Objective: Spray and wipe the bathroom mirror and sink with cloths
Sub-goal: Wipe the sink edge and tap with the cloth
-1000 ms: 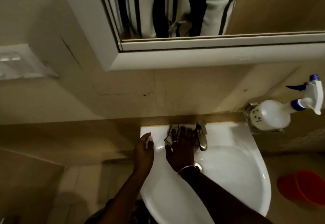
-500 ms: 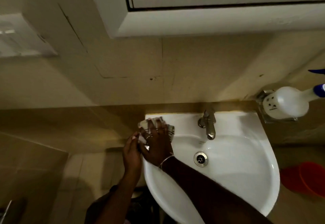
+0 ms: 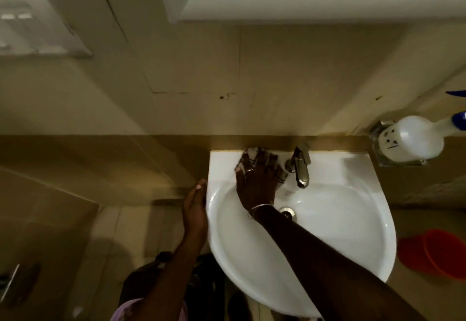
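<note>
Sink (image 3: 353,232) ledge wiped: right hand (image 3: 254,182) presses the cloth (image 3: 272,160) flat, left hand (image 3: 195,207) open.
Cloth may snag on the tap (image 3: 300,166) just beside it.

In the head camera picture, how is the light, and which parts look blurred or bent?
Head view: dim, warm light; the white sink is brightest, with soft glare on its basin. The right hand and cloth are motion-blurred beside the tap. Wide-angle bending curves the wall lines. The spray bottle is cut off at the right edge.

No words, brands or numbers can be read; the spray bottle (image 3: 413,141) at three o'clock bears only unreadable dark marks.
</note>
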Demonstrator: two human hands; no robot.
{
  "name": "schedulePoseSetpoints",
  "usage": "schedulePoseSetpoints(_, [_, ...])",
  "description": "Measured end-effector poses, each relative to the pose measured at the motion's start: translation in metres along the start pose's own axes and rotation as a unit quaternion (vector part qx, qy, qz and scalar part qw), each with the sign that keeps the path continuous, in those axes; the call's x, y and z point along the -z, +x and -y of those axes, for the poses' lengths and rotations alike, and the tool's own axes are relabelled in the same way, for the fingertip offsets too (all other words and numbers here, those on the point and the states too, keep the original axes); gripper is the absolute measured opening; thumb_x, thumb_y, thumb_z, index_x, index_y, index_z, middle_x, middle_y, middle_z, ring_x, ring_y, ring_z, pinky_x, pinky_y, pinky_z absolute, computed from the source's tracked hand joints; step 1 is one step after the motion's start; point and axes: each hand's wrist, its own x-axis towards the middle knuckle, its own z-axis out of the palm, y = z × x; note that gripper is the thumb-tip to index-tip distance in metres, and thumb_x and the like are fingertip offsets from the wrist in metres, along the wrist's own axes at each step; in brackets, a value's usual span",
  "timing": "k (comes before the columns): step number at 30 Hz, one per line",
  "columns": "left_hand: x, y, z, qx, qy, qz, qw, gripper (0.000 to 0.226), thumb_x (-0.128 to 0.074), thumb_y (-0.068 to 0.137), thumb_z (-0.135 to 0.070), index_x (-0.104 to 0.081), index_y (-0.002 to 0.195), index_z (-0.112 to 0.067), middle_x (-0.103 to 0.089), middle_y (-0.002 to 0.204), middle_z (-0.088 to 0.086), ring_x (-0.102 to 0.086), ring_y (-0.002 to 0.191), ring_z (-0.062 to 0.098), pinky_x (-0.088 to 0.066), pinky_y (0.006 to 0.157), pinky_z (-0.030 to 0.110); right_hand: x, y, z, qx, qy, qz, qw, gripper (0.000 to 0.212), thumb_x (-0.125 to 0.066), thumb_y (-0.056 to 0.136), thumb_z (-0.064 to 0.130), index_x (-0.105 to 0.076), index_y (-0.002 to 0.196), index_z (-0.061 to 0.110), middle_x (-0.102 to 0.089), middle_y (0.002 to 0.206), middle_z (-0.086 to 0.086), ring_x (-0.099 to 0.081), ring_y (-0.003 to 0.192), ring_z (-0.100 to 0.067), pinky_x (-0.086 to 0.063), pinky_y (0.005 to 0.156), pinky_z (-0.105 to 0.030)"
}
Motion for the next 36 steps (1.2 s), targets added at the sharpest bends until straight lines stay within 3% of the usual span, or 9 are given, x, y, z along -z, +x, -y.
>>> schedulePoseSetpoints(4, [0.004, 0.0, -0.002, 0.029, -0.054, -0.001, 0.998, 0.028, -0.052, 0.104, -0.013, -0.067, 0.126, -0.002, -0.074, 0.115, 0.011, -0.07, 0.104, 0.021, -0.056, 0.091, 0.029, -0.003, -0.013, 0.037, 0.105, 0.031, 0.034, 0.993, 0.052, -0.036, 0.103, 0.052, -0.042, 0.152, 0.037, -0.022, 0.169, -0.01, -0.009, 0.156, -0.043, -0.01, 0.123, -0.066])
schedulePoseSetpoints(11, [0.016, -0.022, -0.008, 0.073, -0.086, -0.024, 0.993, 0.022, -0.049, 0.105, -0.012, -0.07, 0.105, -0.015, -0.079, 0.083, -0.009, -0.071, 0.087, 0.009, -0.055, 0.082, 0.025, -0.008, -0.066, 0.054, 0.187, 0.11, 0.098, 0.971, 0.054, -0.039, 0.101, 0.048, -0.042, 0.154, 0.037, -0.006, 0.173, -0.003, 0.012, 0.157, -0.038, 0.004, 0.125, -0.062])
schedulePoseSetpoints(15, [0.038, -0.041, 0.001, 0.026, 0.07, -0.014, 0.997, 0.022, -0.044, 0.108, -0.024, -0.066, 0.107, -0.02, -0.072, 0.088, -0.011, -0.065, 0.088, 0.011, -0.054, 0.071, 0.017, -0.009, -0.114, 0.055, 0.154, 0.199, 0.168, 0.953, 0.059, -0.044, 0.104, 0.035, -0.028, 0.16, 0.037, 0.018, 0.171, -0.001, 0.029, 0.154, -0.032, -0.001, 0.125, -0.063])
schedulePoseSetpoints(19, [0.05, -0.053, 0.01, 0.029, 0.085, -0.019, 0.996, 0.025, -0.045, 0.106, -0.007, -0.069, 0.107, -0.015, -0.075, 0.075, -0.024, -0.068, 0.079, -0.001, -0.053, 0.066, 0.007, 0.007, -0.147, 0.043, 0.172, 0.181, 0.24, 0.938, 0.065, -0.042, 0.107, 0.034, -0.008, 0.162, 0.042, 0.031, 0.165, 0.002, 0.031, 0.152, -0.032, -0.001, 0.127, -0.061])
schedulePoseSetpoints(22, [0.053, -0.051, 0.009, 0.077, -0.01, -0.038, 0.996, 0.025, -0.049, 0.105, -0.008, -0.072, 0.097, -0.007, -0.078, 0.076, -0.006, -0.071, 0.079, 0.012, -0.058, 0.069, 0.015, 0.013, -0.16, 0.038, 0.19, 0.131, 0.264, 0.937, 0.065, -0.037, 0.107, 0.037, -0.001, 0.161, 0.044, 0.028, 0.168, -0.001, 0.027, 0.154, -0.035, -0.003, 0.126, -0.062])
schedulePoseSetpoints(25, [0.054, -0.051, 0.002, 0.096, -0.016, -0.028, 0.995, 0.024, -0.051, 0.105, -0.012, -0.072, 0.095, -0.012, -0.078, 0.075, -0.005, -0.073, 0.071, 0.007, -0.058, 0.063, 0.016, 0.011, -0.158, 0.043, 0.189, 0.115, 0.257, 0.941, 0.07, -0.039, 0.106, 0.034, 0.005, 0.16, 0.044, 0.031, 0.167, -0.002, 0.025, 0.154, -0.037, -0.005, 0.125, -0.063])
schedulePoseSetpoints(28, [0.054, -0.046, 0.001, 0.1, 0.003, -0.018, 0.995, 0.023, -0.051, 0.105, -0.018, -0.074, 0.101, -0.016, -0.078, 0.084, -0.006, -0.073, 0.078, 0.008, -0.056, 0.068, 0.02, 0.007, -0.136, 0.058, 0.152, 0.122, 0.238, 0.951, 0.066, -0.038, 0.108, 0.033, -0.001, 0.162, 0.04, 0.039, 0.162, -0.002, 0.032, 0.151, -0.037, -0.002, 0.125, -0.064])
schedulePoseSetpoints(32, [0.059, -0.04, 0.005, 0.106, -0.003, -0.028, 0.994, 0.025, -0.049, 0.106, -0.019, -0.072, 0.109, -0.01, -0.075, 0.09, -0.002, -0.068, 0.089, 0.013, -0.052, 0.079, 0.025, 0.004, -0.118, 0.076, 0.109, 0.131, 0.218, 0.961, 0.061, -0.037, 0.108, 0.032, -0.011, 0.163, 0.036, 0.028, 0.168, -0.007, 0.028, 0.152, -0.043, 0.0, 0.124, -0.066])
schedulePoseSetpoints(36, [0.058, -0.046, 0.008, 0.093, 0.02, -0.029, 0.995, 0.026, -0.048, 0.107, -0.02, -0.072, 0.11, -0.01, -0.075, 0.089, -0.003, -0.066, 0.09, 0.014, -0.05, 0.076, 0.026, 0.01, -0.132, 0.06, 0.155, 0.136, 0.249, 0.946, 0.063, -0.043, 0.106, 0.028, -0.015, 0.163, 0.036, 0.021, 0.17, -0.005, 0.02, 0.155, -0.041, -0.003, 0.125, -0.064])
